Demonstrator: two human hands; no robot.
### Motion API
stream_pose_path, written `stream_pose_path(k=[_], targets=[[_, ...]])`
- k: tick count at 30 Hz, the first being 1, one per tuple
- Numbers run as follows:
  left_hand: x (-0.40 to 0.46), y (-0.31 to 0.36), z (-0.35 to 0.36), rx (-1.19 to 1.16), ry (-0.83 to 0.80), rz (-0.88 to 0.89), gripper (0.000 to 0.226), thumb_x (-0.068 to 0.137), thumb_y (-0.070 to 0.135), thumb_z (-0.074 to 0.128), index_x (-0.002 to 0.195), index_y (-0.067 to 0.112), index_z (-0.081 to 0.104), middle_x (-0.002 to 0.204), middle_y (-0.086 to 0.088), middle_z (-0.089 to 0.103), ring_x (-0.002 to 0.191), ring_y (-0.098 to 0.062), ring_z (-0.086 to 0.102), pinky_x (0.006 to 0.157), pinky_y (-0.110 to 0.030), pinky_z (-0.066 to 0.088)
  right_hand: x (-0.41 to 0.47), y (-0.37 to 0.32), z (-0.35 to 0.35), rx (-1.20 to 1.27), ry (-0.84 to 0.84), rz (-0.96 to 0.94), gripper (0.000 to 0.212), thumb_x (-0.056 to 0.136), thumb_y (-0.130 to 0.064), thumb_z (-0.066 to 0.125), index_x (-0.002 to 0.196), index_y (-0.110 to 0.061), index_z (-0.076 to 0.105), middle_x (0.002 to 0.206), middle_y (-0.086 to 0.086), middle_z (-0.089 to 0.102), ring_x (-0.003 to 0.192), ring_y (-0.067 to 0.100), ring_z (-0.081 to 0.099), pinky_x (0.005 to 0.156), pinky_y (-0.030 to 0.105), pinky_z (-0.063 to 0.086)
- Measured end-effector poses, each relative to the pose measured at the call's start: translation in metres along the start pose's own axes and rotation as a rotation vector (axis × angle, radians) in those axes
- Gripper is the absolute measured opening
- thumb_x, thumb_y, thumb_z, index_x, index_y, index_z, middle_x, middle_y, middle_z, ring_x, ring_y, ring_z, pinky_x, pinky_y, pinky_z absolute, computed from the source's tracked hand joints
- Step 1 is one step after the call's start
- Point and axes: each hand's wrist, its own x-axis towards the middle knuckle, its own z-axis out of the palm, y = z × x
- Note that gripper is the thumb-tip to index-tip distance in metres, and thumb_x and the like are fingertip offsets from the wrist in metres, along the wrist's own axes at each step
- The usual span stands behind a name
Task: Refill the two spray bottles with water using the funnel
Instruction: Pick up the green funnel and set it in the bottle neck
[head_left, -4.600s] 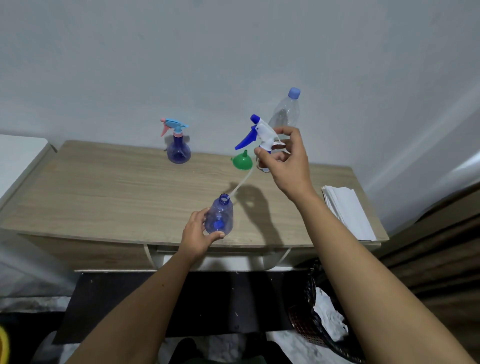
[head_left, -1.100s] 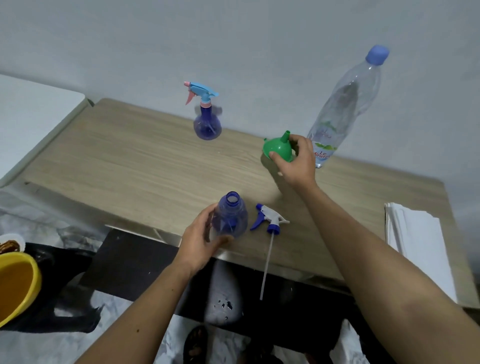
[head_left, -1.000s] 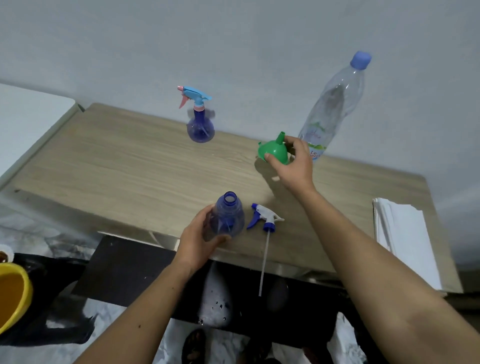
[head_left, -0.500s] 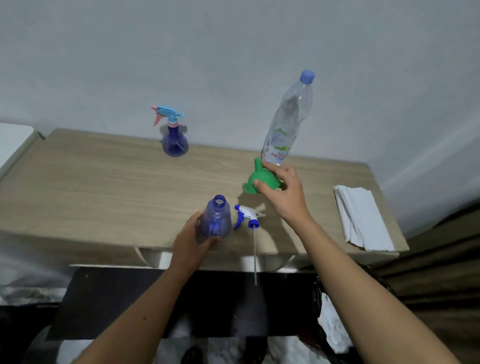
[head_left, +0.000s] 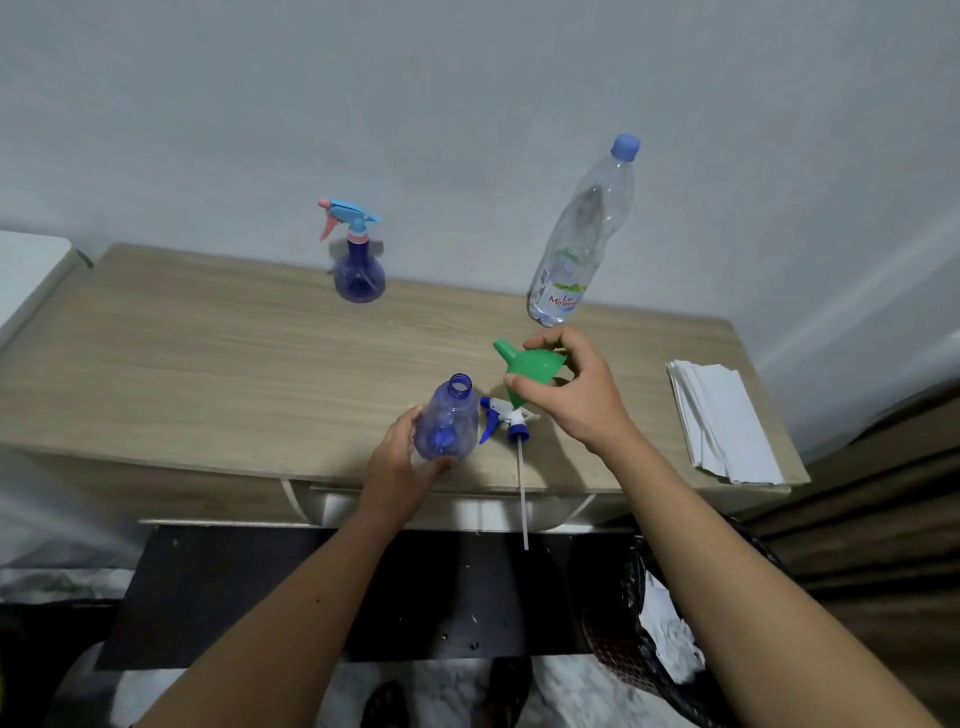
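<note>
Now we steady the open bottle (head_left: 448, 420) in our left hand (head_left: 399, 465) on the bench (head_left: 208, 353), right hand (head_left: 574, 387) clamped on the funnel (head_left: 530, 368).

Wooden table (head_left: 218, 358) against white wall (head_left: 467, 104)

Funnel (head_left: 531, 368) mouth behind right hand (head_left: 576, 395) fingers (head_left: 545, 340) (water level in the bottle (head_left: 582, 234) unclear)

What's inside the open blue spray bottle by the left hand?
The uncapped translucent blue spray bottle shows only a darker blue patch low inside; any water level cannot be judged. The left hand covers its base.
</note>
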Motion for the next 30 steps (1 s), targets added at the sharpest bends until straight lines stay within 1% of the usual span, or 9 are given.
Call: stream_pose_path(k=[3,5,9,13,16,20,24,26,30], targets=[[0.001,-0.001,0.001,-0.009,-0.009,-0.003,0.083,0.066,0.051,0.089,0.140,0.037,0.054,0.130,0.015,0.069,0.119,-0.012,0.068,0.101,-0.050,0.056,-0.002,-0.009,0.002,-0.014,-0.040,-0.023,0.034,0.072,-0.029,0.090,0.102,-0.031,0.073,0.110,-0.011,0.063,0.101,0.006,0.061,0.092,0.039,0.055],[0.000,0.000,0.000,-0.010,-0.007,-0.005,0.083,0.065,0.052,0.088,0.139,0.037,0.054,0.130,0.015,0.069,0.118,-0.013,0.068,0.101,-0.051,0.056,-0.003,-0.015,0.005,0.000,-0.062,0.010,0.043,0.072,-0.028,0.092,0.109,-0.030,0.071,0.111,-0.017,0.065,0.099,0.006,0.062,0.090,0.042,0.058],[0.000,-0.001,0.001,0.011,-0.006,0.001,0.089,0.063,0.058,0.085,0.142,0.034,0.052,0.134,0.013,0.067,0.122,-0.014,0.066,0.104,-0.050,0.055,-0.005,-0.024,0.010,0.006,-0.064,0.007,0.055,0.069,-0.029,0.098,0.112,-0.024,0.063,0.112,-0.015,0.066,0.101,0.011,0.065,0.088,0.039,0.060],[-0.002,0.004,0.002,0.054,-0.012,-0.011,0.097,0.062,0.064,0.079,0.147,0.029,0.049,0.139,0.009,0.064,0.124,-0.016,0.064,0.106,-0.049,0.054,-0.003,-0.031,0.013,-0.046,-0.060,-0.061,0.056,0.067,-0.039,0.098,0.114,-0.035,0.069,0.116,-0.013,0.062,0.106,0.004,0.060,0.096,0.034,0.055],[0.000,0.002,0.002,0.053,-0.013,-0.021,0.098,0.061,0.066,0.080,0.148,0.032,0.048,0.140,0.010,0.064,0.126,-0.016,0.064,0.106,-0.049,0.053,0.000,-0.036,0.014,-0.073,-0.074,-0.081,0.061,0.065,-0.047,0.097,0.119,-0.040,0.070,0.117,-0.010,0.061,0.109,0.004,0.059,0.099,0.034,0.053],[0.000,0.000,0.001,0.070,-0.011,-0.027,0.098,0.061,0.063,0.080,0.148,0.032,0.049,0.139,0.010,0.064,0.125,-0.018,0.063,0.106,-0.050,0.053,0.004,-0.042,0.015,-0.049,-0.070,-0.060,0.074,0.060,-0.048,0.100,0.124,-0.035,0.064,0.118,-0.017,0.064,0.112,0.006,0.061,0.097,0.029,0.054],[-0.002,0.003,0.001,0.062,-0.004,-0.005,0.093,0.062,0.056,0.082,0.146,0.031,0.051,0.136,0.011,0.065,0.122,-0.018,0.065,0.103,-0.049,0.053,0.007,-0.044,0.019,-0.092,-0.099,-0.102,0.071,0.060,-0.045,0.101,0.120,-0.028,0.066,0.118,-0.016,0.065,0.111,0.001,0.060,0.096,0.027,0.053],[-0.001,0.000,0.001,0.054,-0.002,-0.002,0.093,0.061,0.057,0.082,0.145,0.032,0.051,0.136,0.012,0.065,0.122,-0.016,0.065,0.103,-0.048,0.054,0.007,-0.042,0.024,-0.121,-0.121,-0.151,0.072,0.058,-0.045,0.101,0.119,-0.026,0.067,0.118,-0.012,0.065,0.110,0.004,0.060,0.097,0.028,0.052],[0.001,-0.006,0.003,0.032,0.004,-0.002,0.096,0.059,0.056,0.085,0.145,0.032,0.052,0.136,0.011,0.066,0.123,-0.017,0.066,0.103,-0.049,0.054,0.009,-0.040,0.032,-0.177,-0.159,-0.251,0.074,0.057,-0.047,0.101,0.121,-0.024,0.070,0.120,-0.005,0.064,0.114,0.006,0.060,0.098,0.019,0.046]])
